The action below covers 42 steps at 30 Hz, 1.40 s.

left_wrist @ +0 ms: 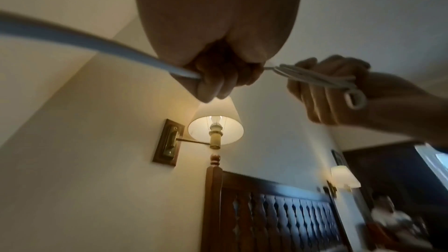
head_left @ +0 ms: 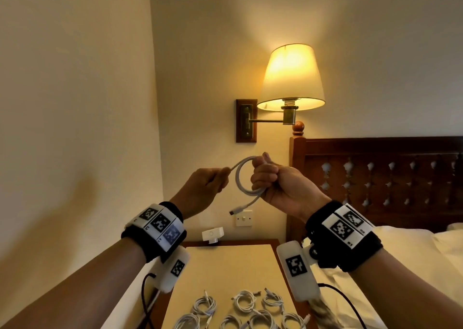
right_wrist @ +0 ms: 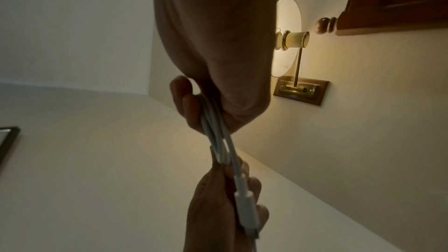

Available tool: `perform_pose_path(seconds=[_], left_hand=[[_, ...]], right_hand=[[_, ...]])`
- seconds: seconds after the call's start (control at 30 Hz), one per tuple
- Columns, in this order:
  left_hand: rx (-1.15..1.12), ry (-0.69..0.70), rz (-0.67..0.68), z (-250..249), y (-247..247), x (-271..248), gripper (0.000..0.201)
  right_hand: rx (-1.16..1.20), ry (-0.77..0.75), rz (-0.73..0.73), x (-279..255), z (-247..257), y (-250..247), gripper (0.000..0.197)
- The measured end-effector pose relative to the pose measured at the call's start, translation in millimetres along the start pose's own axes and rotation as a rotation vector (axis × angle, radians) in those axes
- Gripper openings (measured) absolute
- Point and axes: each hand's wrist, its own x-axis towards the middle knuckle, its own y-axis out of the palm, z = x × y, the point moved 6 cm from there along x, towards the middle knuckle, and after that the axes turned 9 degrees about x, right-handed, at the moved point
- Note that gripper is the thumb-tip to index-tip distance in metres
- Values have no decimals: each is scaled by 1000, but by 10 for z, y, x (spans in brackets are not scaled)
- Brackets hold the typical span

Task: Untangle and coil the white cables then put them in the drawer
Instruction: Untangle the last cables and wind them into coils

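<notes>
Winding one more cable in mid-air above the nightstand.

The left hand (head_left: 209, 181) pinches the free end of the cable (head_left: 241, 178) and holds it out taut, probably to feed the next turn; the right hand (head_left: 274, 181), fist raised, clenches the finished loops so they can't spring open, one plug dangling below. Coils (head_left: 244, 310) lie on the nightstand (head_left: 225, 268) beneath both lifted wrists; no drawer in sight.
</notes>
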Motion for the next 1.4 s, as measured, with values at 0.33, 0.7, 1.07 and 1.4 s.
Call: perform_pose_path(seconds=[0.33, 0.7, 1.07, 1.4], left_hand=[[280, 111, 502, -323, 356, -370, 35], [560, 347, 124, -957, 58, -163, 25], [538, 297, -97, -620, -197, -42, 30], [129, 132, -106, -312, -225, 27, 34]], right_hand=[[-320, -283, -241, -107, 441, -139, 31], [-1133, -265, -152, -46, 101, 9, 46], [-1069, -119, -106, -105, -113, -37, 36], [-290, 19, -1, -110, -117, 51, 40]])
